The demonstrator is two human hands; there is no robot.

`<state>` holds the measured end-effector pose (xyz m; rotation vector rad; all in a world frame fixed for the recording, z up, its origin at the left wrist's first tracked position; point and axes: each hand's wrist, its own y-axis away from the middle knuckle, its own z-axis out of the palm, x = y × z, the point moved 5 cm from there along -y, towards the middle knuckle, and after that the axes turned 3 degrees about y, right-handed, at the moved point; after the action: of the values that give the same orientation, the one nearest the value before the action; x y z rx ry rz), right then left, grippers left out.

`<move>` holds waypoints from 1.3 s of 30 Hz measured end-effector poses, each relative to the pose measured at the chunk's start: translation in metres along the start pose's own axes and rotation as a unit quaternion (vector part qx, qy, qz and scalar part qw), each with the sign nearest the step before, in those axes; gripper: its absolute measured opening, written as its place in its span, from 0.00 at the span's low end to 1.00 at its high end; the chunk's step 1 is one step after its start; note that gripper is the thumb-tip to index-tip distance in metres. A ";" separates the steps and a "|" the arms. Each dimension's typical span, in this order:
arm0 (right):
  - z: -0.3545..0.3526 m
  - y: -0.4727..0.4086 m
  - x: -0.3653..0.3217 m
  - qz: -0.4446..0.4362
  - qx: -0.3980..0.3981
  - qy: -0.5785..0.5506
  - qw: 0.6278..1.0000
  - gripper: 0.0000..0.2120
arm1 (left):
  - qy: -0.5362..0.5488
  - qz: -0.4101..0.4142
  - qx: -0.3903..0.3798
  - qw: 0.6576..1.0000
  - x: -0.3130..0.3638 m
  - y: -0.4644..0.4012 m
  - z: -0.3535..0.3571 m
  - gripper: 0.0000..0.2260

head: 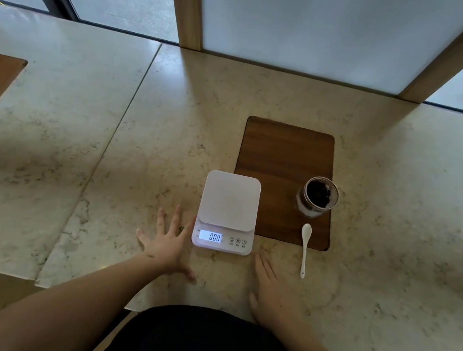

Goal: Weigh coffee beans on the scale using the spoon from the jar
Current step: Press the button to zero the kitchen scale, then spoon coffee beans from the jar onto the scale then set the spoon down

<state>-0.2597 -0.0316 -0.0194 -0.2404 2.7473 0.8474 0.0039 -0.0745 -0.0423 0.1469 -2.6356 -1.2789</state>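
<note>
both hands lie flat and empty on the table [402, 202] — left hand [167, 244] touching the scale [227, 214], right hand [272, 294] just before it — the spoon [304, 247] lies right of the scale, and beyond it the jar [316, 197] of beans [318, 192] stands on the mat [283, 165].

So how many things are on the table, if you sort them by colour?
White: 2, the scale and the spoon
Brown: 1, the wooden board
Clear glass: 1, the jar with dark coffee beans inside
Total: 4 things
</note>
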 end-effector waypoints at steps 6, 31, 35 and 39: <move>0.004 0.000 0.001 0.007 -0.008 -0.003 1.000 0.39 | 0.003 0.001 0.001 1.000 0.000 0.000 0.000 0.70; -0.058 -0.021 0.105 0.270 0.158 -0.198 0.929 0.10 | -0.001 -0.002 -0.003 1.000 0.004 0.005 -0.003 0.70; -0.055 -0.023 0.106 0.245 0.132 -0.121 0.953 0.18 | -0.001 -0.003 -0.006 1.000 0.004 0.003 -0.003 0.71; -0.051 -0.022 0.099 0.263 0.097 -0.066 0.958 0.14 | -0.005 -0.002 -0.001 1.000 0.003 0.002 -0.004 0.70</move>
<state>-0.3590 -0.0871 -0.0192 0.5873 2.7699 0.6626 0.0022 -0.0763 -0.0378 0.1461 -2.6431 -1.2876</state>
